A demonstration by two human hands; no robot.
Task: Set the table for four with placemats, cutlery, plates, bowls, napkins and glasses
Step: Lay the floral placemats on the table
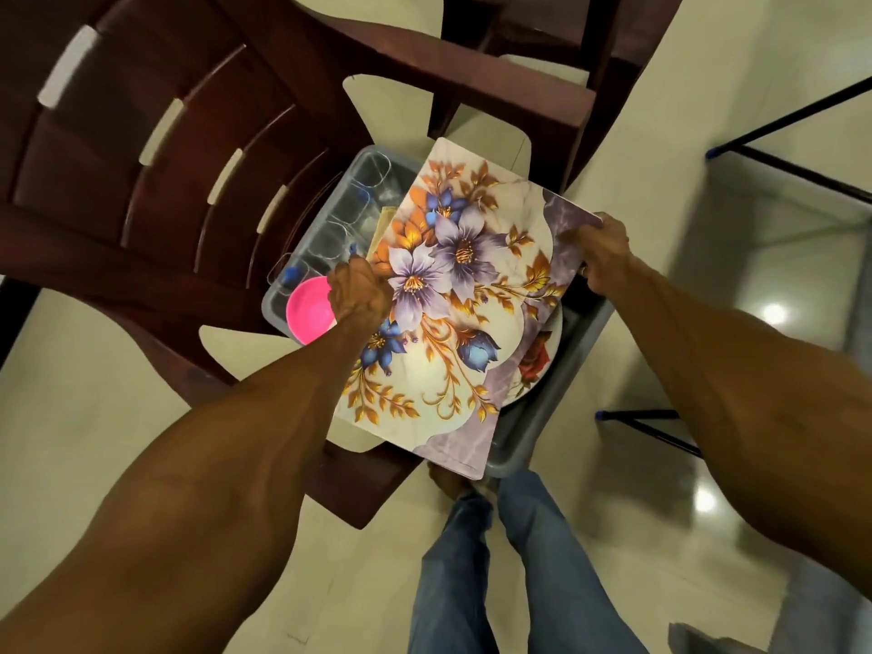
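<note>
Grip: our left hand [359,291] and right hand [605,257] pinch opposite long edges of the floral placemat [453,295], possibly a stack, count unclear. It lies between our hands, long axis running away from us, above the grey tub [557,417] on the brown chair [155,148]. Beneath: one pink bowl [309,306], one rose plate [538,365], several clear glasses [349,205], uncounted.

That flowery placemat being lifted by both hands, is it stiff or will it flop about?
The placemat probably holds fairly stiff: gripped only at two opposite edges by the left hand and right hand, it stays flat without sagging. It looks thin, so likely light. Its glossy print may be slippery.
</note>
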